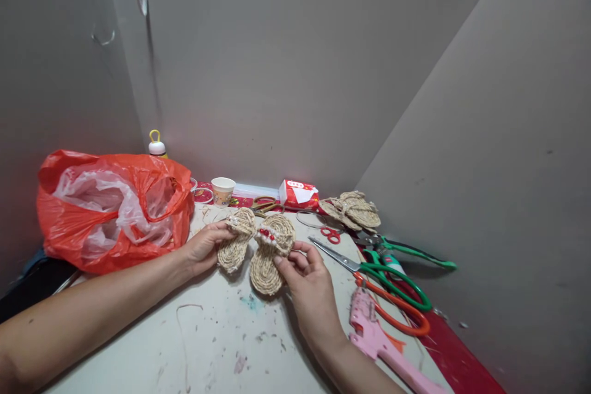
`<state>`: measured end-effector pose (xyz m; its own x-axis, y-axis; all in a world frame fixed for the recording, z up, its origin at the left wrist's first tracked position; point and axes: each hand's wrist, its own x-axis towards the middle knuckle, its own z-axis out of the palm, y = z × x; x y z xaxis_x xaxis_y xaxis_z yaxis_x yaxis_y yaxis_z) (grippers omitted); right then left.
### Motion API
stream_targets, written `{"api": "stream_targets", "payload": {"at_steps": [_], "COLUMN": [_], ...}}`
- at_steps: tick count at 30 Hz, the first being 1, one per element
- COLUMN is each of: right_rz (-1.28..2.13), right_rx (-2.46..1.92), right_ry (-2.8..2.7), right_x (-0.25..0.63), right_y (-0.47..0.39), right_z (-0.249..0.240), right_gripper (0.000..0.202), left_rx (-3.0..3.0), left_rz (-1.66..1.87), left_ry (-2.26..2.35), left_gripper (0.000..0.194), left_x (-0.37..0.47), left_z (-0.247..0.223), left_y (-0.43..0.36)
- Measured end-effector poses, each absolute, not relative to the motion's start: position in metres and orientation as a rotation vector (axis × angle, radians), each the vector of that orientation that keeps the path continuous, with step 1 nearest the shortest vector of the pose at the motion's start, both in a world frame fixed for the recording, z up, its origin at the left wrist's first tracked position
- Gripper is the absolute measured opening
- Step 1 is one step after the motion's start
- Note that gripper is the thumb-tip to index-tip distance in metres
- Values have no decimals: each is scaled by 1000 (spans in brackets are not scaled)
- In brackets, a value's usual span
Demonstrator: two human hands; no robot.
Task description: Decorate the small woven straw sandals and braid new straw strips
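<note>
We are holding two coiled straw slippers near the center of the frame, our left hand (203, 250) pinching the left slipper (232, 253) by its outer side, our right hand (314, 298) gripping the right slipper (266, 274) with the thumb in front. Both are standing side by side, their long axes running from the top down and slightly leftward; whether their upper ends are touching, we cannot tell. The red beads (265, 233) are facing us. At lower right, the pink glue gun (367, 323) is lying nearer our right hand.
</note>
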<state>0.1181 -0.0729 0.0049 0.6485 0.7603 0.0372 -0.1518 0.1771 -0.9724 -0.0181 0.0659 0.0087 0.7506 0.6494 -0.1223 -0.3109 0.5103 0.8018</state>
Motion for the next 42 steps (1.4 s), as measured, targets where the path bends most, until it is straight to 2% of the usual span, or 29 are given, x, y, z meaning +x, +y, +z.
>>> {"api": "stream_targets", "payload": {"at_steps": [3,10,20,31,37,42], "right_rz": [746,832,938,974,1054,969], "right_rx": [-1151,-1014,-994,-950,-981,-1112], "right_ry": [-542,-590,-573,-343,-496,-598], "right_x": [121,118,116,131,114,109], "right_y": [-71,-73,-73,-68,-71,-72], "right_z": [2,4,4,4,6,-3], "right_gripper": [35,36,40,36,32,30], "left_rx": [852,857,810,629,595,604], "left_rz": [588,543,545,551,516,449], "left_ry": [443,412,374,357,275,227], "left_gripper": [20,36,40,31,22,31], "left_x": [-18,-19,-21,-21,-21,-21], "left_z": [8,6,11,10,10,14], "left_y": [66,65,60,61,53,34]}}
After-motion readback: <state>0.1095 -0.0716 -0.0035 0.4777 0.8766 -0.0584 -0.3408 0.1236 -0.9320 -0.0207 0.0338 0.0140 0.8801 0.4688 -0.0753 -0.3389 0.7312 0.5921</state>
